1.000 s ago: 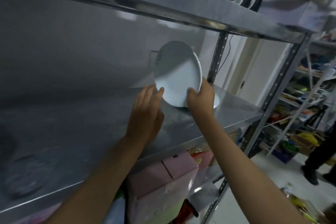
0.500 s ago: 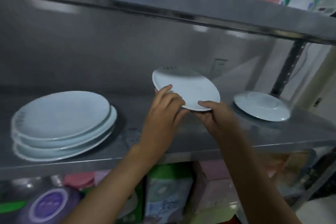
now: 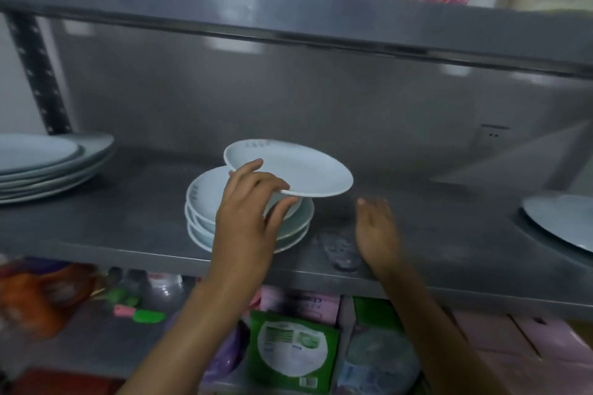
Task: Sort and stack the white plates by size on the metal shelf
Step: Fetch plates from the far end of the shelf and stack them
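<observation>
My left hand (image 3: 247,221) pinches the near rim of a small white plate (image 3: 298,170) and holds it just above a stack of small white plates (image 3: 205,199) in the middle of the metal shelf (image 3: 128,234). My right hand (image 3: 378,231) hovers to the right of that stack with its fingers straight and holds nothing. A stack of large white plates (image 3: 41,163) sits at the shelf's left end. One more white plate (image 3: 561,221) lies at the right edge of the view.
A steel shelf board (image 3: 288,19) runs close overhead and carries bottles and pouches. Below the plate shelf stand packets, boxes and bottles. A dark slotted upright (image 3: 35,74) stands at the back left. Behind the plates is a steel back panel.
The view swung left. My right hand let go of the small plate and drew off to the right. My left hand alone carried the plate over the small stack.
</observation>
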`<state>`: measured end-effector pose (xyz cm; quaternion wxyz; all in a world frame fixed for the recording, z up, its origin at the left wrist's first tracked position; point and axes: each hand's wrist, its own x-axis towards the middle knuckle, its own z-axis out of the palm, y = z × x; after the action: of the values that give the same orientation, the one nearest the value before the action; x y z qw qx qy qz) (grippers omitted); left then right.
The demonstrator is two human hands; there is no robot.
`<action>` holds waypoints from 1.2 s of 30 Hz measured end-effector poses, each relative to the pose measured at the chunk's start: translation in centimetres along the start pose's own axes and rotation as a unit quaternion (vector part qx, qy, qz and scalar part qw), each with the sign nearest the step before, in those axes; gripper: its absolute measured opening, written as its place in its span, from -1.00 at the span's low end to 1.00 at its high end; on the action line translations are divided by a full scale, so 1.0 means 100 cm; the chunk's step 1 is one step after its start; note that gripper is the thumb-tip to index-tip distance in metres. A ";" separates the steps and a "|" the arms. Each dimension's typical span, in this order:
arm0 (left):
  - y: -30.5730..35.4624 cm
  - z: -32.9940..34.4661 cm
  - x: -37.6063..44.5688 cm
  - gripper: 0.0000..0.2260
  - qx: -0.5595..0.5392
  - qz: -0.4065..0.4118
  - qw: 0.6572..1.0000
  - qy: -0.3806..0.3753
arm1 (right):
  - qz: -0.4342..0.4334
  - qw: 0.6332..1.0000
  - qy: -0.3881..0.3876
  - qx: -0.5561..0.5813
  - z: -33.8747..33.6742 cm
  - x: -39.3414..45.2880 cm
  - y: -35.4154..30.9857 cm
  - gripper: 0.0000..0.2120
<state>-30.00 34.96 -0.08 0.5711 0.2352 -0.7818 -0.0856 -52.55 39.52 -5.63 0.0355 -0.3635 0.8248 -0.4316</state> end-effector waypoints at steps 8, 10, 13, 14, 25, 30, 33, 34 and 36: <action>-0.023 -0.019 -0.021 -0.90 0.018 -0.047 0.999 -0.018 | -0.028 0.983 -0.047 -0.174 0.016 0.017 0.018 -0.49; -0.026 -0.021 -0.026 -0.90 0.030 -0.044 0.998 -0.034 | -0.026 0.983 -0.054 -0.175 0.015 0.015 0.017 -0.51; -0.033 -0.023 -0.032 -0.91 0.034 -0.058 0.997 -0.044 | -0.025 0.980 -0.058 -0.190 0.011 0.012 0.012 -0.53; -0.035 -0.024 -0.033 -0.91 0.033 -0.070 0.996 -0.046 | -0.023 0.979 -0.063 -0.195 0.010 0.010 0.010 -0.53; -0.035 -0.038 -0.044 -0.79 0.099 -0.058 0.985 -0.130 | -0.018 0.982 -0.061 -0.178 0.006 -0.001 0.004 -0.52; -0.012 -0.029 -0.038 -0.67 0.096 0.007 0.988 -0.122 | -0.067 0.993 0.009 -0.100 0.002 -0.011 0.004 -0.57; 0.011 0.001 -0.031 -0.65 0.031 0.041 0.989 -0.138 | -0.115 0.991 0.069 -0.017 -0.010 -0.018 0.003 -0.56; 0.019 0.015 -0.029 -0.64 0.016 0.052 0.987 -0.150 | -0.132 0.987 0.086 -0.012 -0.016 -0.020 0.007 -0.56; 0.034 0.046 -0.027 -0.62 -0.010 0.076 0.983 -0.168 | -0.163 0.979 0.111 -0.043 -0.035 -0.019 0.024 -0.53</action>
<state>-34.57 38.57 -2.52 0.4392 0.1516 -0.8811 -0.0882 -53.77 43.97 -5.69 -0.1432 -0.4442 0.7710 -0.4334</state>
